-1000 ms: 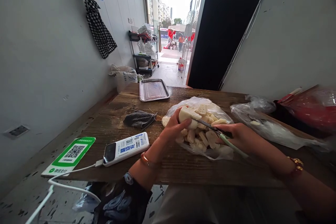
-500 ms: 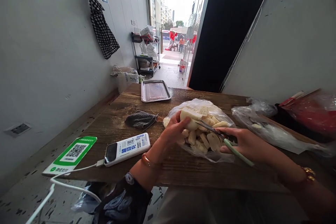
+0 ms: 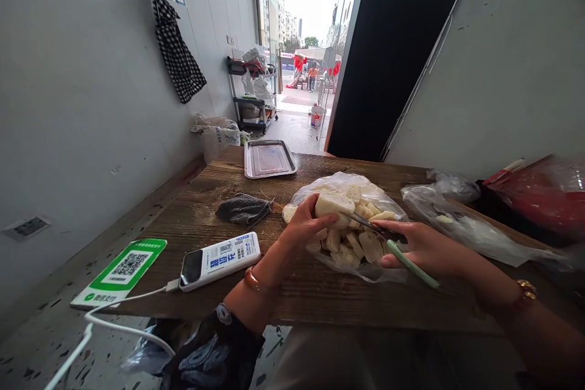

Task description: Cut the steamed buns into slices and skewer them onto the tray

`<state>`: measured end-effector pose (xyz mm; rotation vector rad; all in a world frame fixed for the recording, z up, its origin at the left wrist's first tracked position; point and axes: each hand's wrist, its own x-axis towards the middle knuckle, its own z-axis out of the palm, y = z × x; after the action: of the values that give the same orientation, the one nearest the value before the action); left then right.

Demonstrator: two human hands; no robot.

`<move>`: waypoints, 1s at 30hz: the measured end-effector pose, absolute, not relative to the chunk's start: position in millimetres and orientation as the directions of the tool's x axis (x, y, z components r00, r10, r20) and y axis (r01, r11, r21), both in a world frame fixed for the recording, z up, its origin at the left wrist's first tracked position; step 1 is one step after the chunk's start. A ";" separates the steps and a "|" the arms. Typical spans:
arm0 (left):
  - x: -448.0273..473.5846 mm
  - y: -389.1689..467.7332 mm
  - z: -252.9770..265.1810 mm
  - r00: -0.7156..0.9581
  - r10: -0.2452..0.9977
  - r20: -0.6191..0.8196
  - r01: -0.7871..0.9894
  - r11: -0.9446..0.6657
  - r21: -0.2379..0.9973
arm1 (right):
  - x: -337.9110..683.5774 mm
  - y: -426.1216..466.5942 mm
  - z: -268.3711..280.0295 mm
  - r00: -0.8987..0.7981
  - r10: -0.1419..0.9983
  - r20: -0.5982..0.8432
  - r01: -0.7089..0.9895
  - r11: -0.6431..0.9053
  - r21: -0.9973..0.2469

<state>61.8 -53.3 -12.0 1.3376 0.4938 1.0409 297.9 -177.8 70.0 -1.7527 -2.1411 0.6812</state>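
My left hand is closed round a thick, pale, spongy chunk, perhaps bread or gluten, and holds it over a clear plastic bag. Scissors with light green handles are gripped in my right hand. Their blades point left and reach the near right side of the chunk; whether they cut into it I cannot tell. Many cut pale pieces lie heaped on the spread bag beneath both hands. One rounded slice rests at the bag's left edge.
On the wooden table are a metal tray, a dark grey cloth, a white power bank with a cable, and a green QR-code sign. More plastic bags and a red bag lie at the right.
The chunk has tilted slightly in my left hand, with its top face turned more toward me. My left thumb has slid a little right along its near side. The scissors stay against it.
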 end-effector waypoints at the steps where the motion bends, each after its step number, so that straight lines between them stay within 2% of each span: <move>1: 61.4 -53.7 -11.2 0.496 0.828 0.261 -0.279 -0.133 0.951 | 296.9 -176.9 70.5 -0.218 0.974 -0.068 0.849 0.155 -0.505; 4: 60.9 -54.9 -9.9 0.506 0.820 0.268 -0.187 -0.199 0.962 | 293.0 -173.5 71.4 -0.215 0.975 -0.057 0.884 0.169 -0.435; 7: 61.5 -56.6 -9.0 0.506 0.816 0.278 -0.180 -0.215 0.960 | 289.4 -168.8 71.6 -0.243 0.968 -0.057 0.888 0.198 -0.415; 11: 63.5 -59.5 -8.9 0.512 0.809 0.288 -0.086 -0.286 0.954 | 285.4 -161.8 70.1 -0.261 0.963 -0.063 0.899 0.219 -0.380; 22: 62.2 -57.6 -7.9 0.521 0.812 0.262 -0.015 -0.298 0.954 | 289.5 -158.1 62.7 -0.223 0.974 -0.045 0.889 0.184 -0.420; 25: 59.2 -57.0 -4.5 0.515 0.818 0.255 -0.036 -0.277 0.960 | 291.8 -158.7 60.8 -0.230 0.973 -0.011 0.865 0.199 -0.461; 30: 57.8 -55.5 -8.0 0.521 0.806 0.282 -0.234 -0.183 0.955 | 291.2 -158.5 59.5 -0.203 0.979 0.015 0.843 0.183 -0.506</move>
<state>57.8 -55.5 -8.0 1.4720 0.5221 1.0085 291.2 -158.5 59.5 -1.7257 -2.1292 0.5642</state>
